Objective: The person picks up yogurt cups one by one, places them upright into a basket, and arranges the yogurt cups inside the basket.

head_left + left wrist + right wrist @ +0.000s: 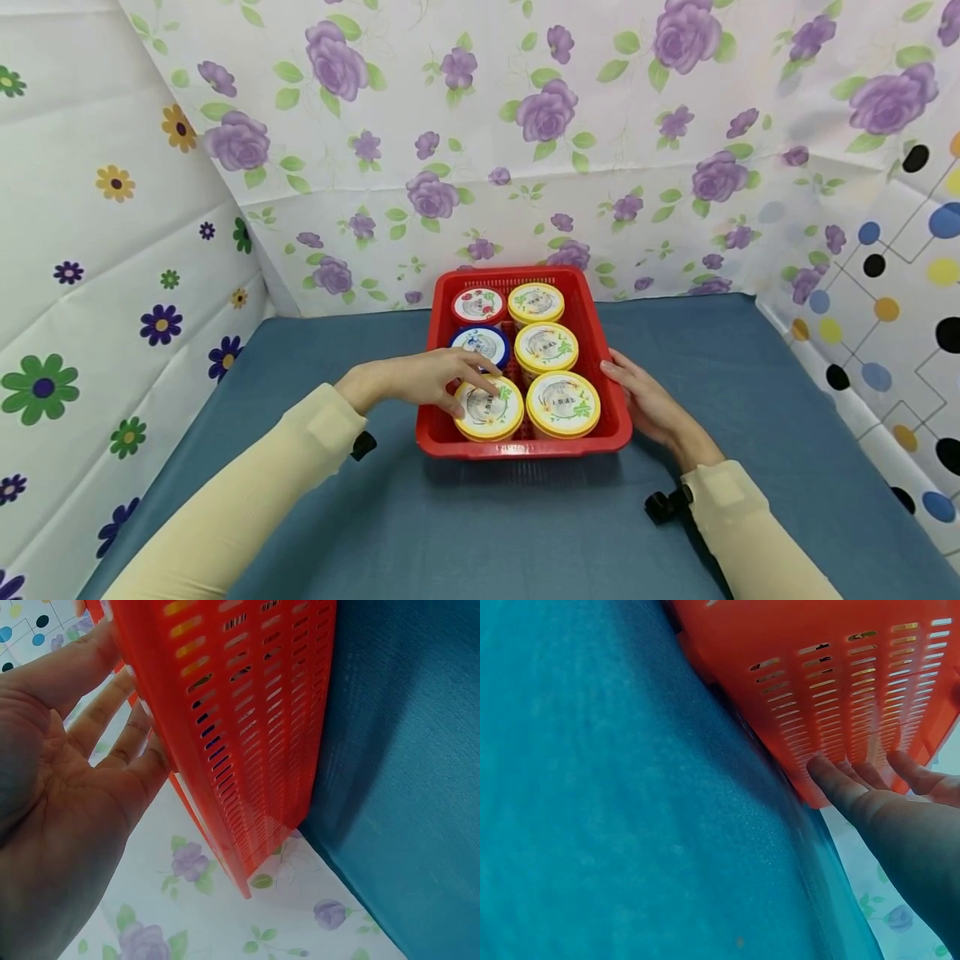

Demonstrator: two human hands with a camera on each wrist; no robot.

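Note:
A red plastic basket [517, 450] with slotted sides holds several round tubs in two columns. My left hand [435, 379] reaches over its left rim, with fingertips and thumb lightly touching the lid of the near-left yellow-lidded tub [491, 412]; the fingers are spread rather than wrapped round it. In the left wrist view, this hand [82, 750] crosses the basket rim, and its fingertips are hidden. On the right outer side, my right hand [648, 400] touches the basket with extended fingers, also visible in the right wrist view as a hand [900, 802] against the slotted wall.
Beyond that tub are a blue-lidded tub [482, 340] and a red-lidded tub [478, 305]; yellow-lidded tubs [562, 404] fill the right column. Blue-grey cloth [480, 533] covers the table. Flowered cloth [450, 167] hangs behind, with patterned cloths at both sides.

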